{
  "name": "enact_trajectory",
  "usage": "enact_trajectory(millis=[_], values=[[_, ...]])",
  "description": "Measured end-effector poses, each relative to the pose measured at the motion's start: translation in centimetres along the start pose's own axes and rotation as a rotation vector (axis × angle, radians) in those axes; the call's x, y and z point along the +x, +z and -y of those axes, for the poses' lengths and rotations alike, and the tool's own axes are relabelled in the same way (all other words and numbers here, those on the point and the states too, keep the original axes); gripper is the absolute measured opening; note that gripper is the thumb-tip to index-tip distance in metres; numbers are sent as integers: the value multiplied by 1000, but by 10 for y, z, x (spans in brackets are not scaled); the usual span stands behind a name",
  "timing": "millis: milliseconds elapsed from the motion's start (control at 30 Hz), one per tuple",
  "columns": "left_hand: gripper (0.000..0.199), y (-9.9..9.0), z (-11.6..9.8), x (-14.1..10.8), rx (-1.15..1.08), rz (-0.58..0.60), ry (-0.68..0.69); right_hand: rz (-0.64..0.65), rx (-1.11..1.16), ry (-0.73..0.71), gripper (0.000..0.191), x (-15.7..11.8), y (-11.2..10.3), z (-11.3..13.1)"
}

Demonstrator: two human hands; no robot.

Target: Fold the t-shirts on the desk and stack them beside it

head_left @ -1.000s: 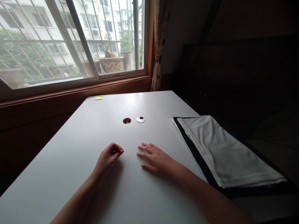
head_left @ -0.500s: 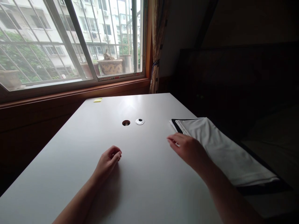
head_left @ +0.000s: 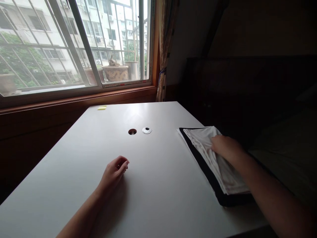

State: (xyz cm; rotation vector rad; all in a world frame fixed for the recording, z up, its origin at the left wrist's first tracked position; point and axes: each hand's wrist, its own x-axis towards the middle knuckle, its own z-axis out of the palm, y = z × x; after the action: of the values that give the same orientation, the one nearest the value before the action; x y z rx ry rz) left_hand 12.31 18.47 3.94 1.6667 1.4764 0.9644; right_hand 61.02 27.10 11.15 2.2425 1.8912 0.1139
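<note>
A stack of folded cloth lies at the right edge of the white table, with a white cloth on top and a black cloth showing under it. My right hand is on the white cloth, its fingers closed on the fabric, which is creased around them. My left hand rests above the middle of the table with its fingers curled together; nothing shows in it.
The white table has a round hole and a silver ring cover beside it. A yellow note lies at the far left corner. Behind are a window and a tied curtain.
My right hand has moved right, from beside the stack onto the white cloth, and has taken hold of it. More of the black cloth shows along the left side. My left hand has stayed put.
</note>
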Motion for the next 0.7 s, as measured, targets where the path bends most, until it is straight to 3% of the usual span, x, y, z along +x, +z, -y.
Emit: enact_trajectory(millis=[100,200,300,367,567,700], values=[[25,0,1,0,23,-11,24,-43,-4,-11,11,-1,-27,3],[25,1,-1,-1,47,-12,57,-232,48,-101,10,-10,-61,19],[25,2,-3,-3,61,4,89,-519,292,-331,7,-26,-98,53],[26,1,-3,-3,63,8,108,-624,574,-469,5,-34,-122,82],[29,0,8,-2,-89,-16,176,-407,1507,-825,13,-54,-187,161],[47,2,6,-4,-272,-72,166,-434,1842,-957,11,-73,-225,190]])
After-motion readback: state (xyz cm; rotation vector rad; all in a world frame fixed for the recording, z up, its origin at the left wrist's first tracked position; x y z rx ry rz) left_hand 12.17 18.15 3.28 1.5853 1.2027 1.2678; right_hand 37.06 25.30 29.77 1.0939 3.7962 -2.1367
